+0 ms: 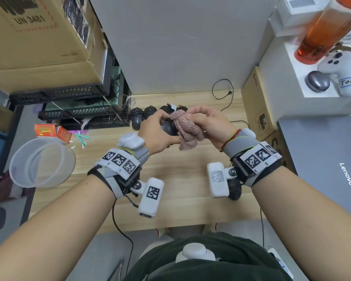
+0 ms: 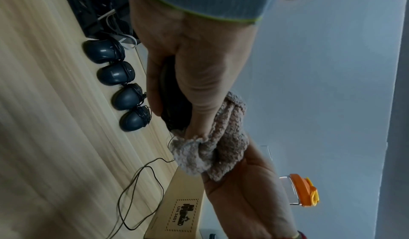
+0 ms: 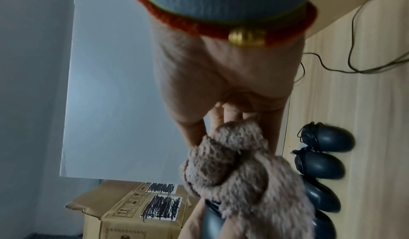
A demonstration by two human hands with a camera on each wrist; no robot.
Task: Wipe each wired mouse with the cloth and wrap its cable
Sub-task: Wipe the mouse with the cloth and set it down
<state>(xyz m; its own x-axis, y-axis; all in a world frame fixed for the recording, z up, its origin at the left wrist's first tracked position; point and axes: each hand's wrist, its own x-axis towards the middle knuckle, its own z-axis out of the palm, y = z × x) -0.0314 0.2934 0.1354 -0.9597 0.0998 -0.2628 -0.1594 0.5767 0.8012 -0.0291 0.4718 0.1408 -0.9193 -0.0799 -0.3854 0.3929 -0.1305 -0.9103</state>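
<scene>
My left hand (image 1: 156, 130) grips a black wired mouse (image 1: 167, 127) above the wooden desk (image 1: 180, 179). My right hand (image 1: 209, 122) pinches a pinkish-brown fuzzy cloth (image 1: 187, 127) and presses it onto the mouse's right side. In the left wrist view the mouse (image 2: 175, 106) sits inside the curled fingers with the cloth (image 2: 212, 148) bunched against it. The right wrist view shows the cloth (image 3: 239, 172) draped over the mouse (image 3: 212, 225). Its loose cable (image 1: 223, 92) trails over the desk toward the wall. Several cable-wrapped mice (image 1: 144, 116) lie in a row behind my hands.
Black crates (image 1: 69, 106) and an orange box (image 1: 49, 130) stand at the left, with a clear plastic tub (image 1: 42, 162) at the desk's left edge. A cardboard box (image 1: 257, 106) and a Lenovo laptop (image 1: 328, 159) are at the right. A dark rounded object (image 1: 235, 189) lies under my right wrist.
</scene>
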